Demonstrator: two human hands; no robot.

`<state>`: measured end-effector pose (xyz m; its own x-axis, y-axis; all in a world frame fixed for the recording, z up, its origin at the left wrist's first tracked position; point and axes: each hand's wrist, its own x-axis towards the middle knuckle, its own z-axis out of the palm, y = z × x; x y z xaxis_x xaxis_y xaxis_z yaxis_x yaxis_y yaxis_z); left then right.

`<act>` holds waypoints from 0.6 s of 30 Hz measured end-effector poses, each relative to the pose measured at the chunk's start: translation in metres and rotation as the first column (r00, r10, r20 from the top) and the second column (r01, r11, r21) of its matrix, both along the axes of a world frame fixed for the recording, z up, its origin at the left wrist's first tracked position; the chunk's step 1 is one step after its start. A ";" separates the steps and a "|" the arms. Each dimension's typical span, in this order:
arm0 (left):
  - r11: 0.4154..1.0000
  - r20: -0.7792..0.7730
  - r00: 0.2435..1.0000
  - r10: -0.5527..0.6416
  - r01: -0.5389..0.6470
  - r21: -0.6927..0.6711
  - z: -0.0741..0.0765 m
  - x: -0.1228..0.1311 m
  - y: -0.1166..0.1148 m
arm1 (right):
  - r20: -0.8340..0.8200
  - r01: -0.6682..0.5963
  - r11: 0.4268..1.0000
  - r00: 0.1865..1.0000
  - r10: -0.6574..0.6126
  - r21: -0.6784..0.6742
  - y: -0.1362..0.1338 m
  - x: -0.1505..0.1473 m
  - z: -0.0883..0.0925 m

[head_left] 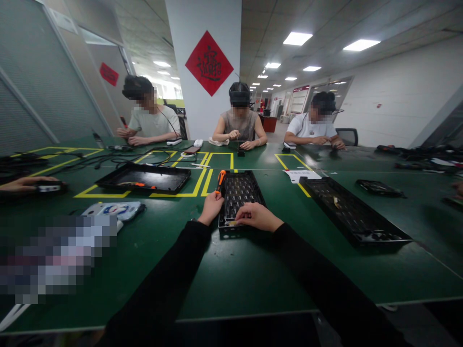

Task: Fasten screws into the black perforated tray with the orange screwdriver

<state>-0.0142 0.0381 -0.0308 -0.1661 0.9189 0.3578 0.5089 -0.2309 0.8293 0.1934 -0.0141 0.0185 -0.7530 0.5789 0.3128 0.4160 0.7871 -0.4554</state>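
Two bare hands busy over one black tray (231,230), dead centre on the green table (213,289), just beyond the dark sleeves. Left hand (212,207) at the tray's left edge, fingers closed on one orange-and-black screwdriver (220,182), handle pointing up. Right hand (257,215) over the near end, fingertips bunched together at a yellowish strip (231,223); pinching or merely touching, impossible to tell. Counting now: three big trays altogether, with a second tray (164,178) to the left and a third tray (361,207) to the right, one small pale piece (336,201) inside. Three people seated opposite, heads down, plus a co-worker's hand (27,184) far left at a dark device (49,186). Over to the edges: near table edge running beneath the forearms, green strips on both sides of the middle tray, yellow tape (199,180) crossing the left one. And the writing: black brushed Chinese characters on a red diamond sign (210,62), print on a white paper (303,176) too small to read.
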 end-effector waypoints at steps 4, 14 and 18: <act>1.000 -0.003 1.000 0.005 -0.005 -0.001 -0.002 0.000 0.002 | -0.013 0.000 1.000 1.000 0.000 -0.015 0.001 0.000 -0.001; 1.000 -0.003 1.000 0.012 -0.012 -0.004 -0.002 0.000 0.001 | -0.048 -0.007 0.992 0.999 0.001 -0.130 0.002 -0.001 -0.002; 1.000 -0.005 1.000 0.003 -0.003 0.001 0.001 0.001 -0.001 | -0.081 -0.001 0.995 0.997 -0.007 -0.104 0.001 -0.001 -0.003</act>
<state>-0.0129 0.0370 -0.0301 -0.1667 0.9183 0.3591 0.5135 -0.2300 0.8267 0.1926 -0.0131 0.0157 -0.7257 0.6138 0.3109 0.3764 0.7324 -0.5673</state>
